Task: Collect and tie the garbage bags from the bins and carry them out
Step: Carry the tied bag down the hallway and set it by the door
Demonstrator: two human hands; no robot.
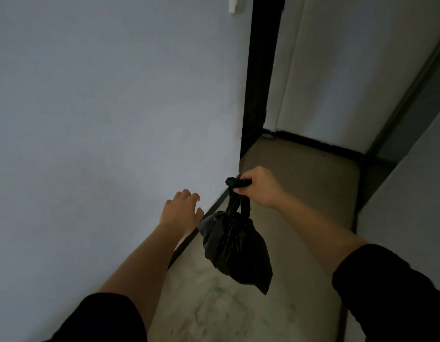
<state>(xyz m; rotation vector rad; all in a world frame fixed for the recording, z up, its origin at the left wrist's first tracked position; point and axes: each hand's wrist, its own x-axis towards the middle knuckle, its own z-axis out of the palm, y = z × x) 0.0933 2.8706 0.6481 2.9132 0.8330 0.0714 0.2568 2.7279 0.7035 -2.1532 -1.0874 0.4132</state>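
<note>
A small black garbage bag, tied at the top, hangs in the air above the floor. My right hand grips its knotted handles from above, fingers curled round them. My left hand reaches forward to the left of the bag with relaxed fingers and holds nothing, close to the wall's lower edge.
A pale wall fills the left side, with a dark skirting strip at its foot. Ahead stands a black door frame, and beyond it a narrow beige floor between white walls. A white switch plate sits high up.
</note>
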